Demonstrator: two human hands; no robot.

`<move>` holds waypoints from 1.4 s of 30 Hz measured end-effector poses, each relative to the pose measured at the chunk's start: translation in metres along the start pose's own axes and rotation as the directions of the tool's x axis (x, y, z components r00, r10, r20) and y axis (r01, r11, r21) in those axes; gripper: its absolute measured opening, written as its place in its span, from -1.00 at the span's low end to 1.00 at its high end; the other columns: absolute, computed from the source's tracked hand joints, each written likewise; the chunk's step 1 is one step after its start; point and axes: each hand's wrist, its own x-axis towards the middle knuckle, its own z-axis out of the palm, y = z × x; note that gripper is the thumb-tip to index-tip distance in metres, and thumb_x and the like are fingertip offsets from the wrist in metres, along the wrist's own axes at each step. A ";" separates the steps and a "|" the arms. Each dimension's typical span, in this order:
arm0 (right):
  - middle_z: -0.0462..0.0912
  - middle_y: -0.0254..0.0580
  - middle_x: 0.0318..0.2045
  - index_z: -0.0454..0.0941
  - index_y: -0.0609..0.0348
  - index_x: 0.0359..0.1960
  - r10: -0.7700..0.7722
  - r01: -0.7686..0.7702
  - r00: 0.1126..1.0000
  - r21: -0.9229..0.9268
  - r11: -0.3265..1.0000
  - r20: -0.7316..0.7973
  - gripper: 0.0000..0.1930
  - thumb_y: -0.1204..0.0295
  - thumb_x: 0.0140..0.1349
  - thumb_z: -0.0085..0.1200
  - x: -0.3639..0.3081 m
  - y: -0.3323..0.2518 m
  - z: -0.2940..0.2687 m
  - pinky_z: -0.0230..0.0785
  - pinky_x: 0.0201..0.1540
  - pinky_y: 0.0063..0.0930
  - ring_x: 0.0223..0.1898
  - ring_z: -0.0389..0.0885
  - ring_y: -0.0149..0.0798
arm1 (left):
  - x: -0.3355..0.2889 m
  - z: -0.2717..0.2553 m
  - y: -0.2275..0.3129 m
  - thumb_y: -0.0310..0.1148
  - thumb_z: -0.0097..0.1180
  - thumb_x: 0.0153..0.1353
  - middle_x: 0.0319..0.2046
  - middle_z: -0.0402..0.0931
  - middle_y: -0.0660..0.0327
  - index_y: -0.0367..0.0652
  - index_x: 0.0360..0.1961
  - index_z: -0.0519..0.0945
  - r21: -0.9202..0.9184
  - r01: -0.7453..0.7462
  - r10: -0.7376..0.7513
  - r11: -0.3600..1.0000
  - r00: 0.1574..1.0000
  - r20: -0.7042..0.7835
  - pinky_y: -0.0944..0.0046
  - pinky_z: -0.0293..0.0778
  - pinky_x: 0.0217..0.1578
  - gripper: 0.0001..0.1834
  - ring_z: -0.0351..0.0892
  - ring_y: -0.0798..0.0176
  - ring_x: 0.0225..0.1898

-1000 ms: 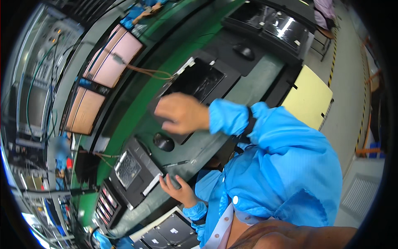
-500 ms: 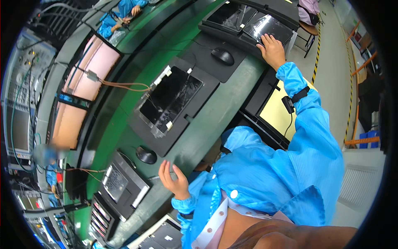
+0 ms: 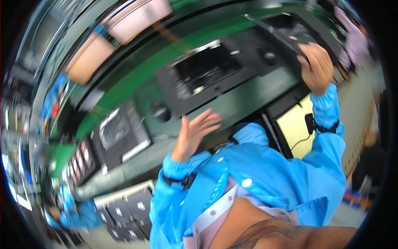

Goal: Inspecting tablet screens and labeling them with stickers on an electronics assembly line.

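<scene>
My right hand is raised at the right, fingers bent and closed around the near end of a thin display panel. The panel is tilted almost edge-on and blurred by motion. Beneath and beyond it is a black tray with glossy film-covered contents. My left hand is held over the bench's near edge with fingers stretched out and nothing in it. Just beyond it, another display panel with white tabs and clear film lies on a black fixture.
Computer mice stand either side of the fixture. At left are a black fixture with a film-covered part and a slotted rack. Monitors line the back. A yellow sheet lies right of my body. People in blue are nearby.
My right hand has lifted the shiny panel out of the tray and tilted it. My left hand has swung over the bench edge, fingers straightening. The whole view has turned.
</scene>
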 end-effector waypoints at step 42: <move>0.81 -0.09 -0.19 0.77 0.15 0.00 -0.345 -0.311 0.887 0.950 0.039 0.305 -0.79 0.34 0.45 0.30 0.170 -0.438 0.192 0.59 -0.08 -0.05 -0.17 0.78 0.09 | -0.261 -0.113 -0.007 -0.52 0.10 0.53 0.31 0.69 -0.06 -0.30 0.30 0.66 -0.099 -0.926 0.400 0.364 0.251 -0.882 -0.26 0.43 0.52 -0.62 0.62 -0.14 0.40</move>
